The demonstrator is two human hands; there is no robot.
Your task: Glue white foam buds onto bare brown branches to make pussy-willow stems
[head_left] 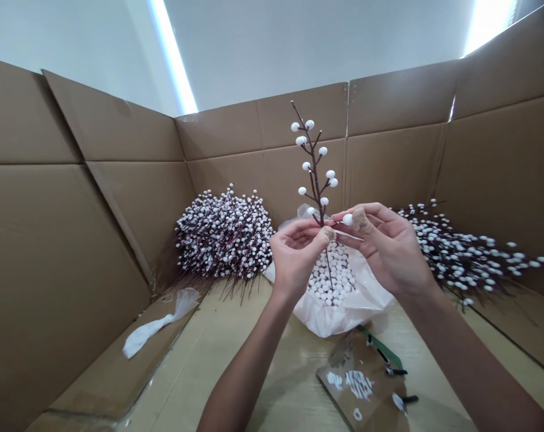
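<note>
A dark brown stem [315,174] with several white berries stands upright above the bag. My left hand [301,252] pinches its lower part between thumb and fingers; the thumb has a tan wrapping. My right hand [386,243], its thumb also wrapped, is closed on a white berry [348,220] at the end of a short side twig, just right of the stem. Below the hands, a white plastic bag [323,318] holds a heap of loose white berries [334,273]. The stem's thin lower end hangs in front of them.
A dense pile of berry stems [224,234] lies at the left back, another pile [460,246] at the right. A cardboard piece [343,384] with white glue-like smears is at the front. A white plastic strip [150,333] lies left. Cardboard walls [272,132] surround the table.
</note>
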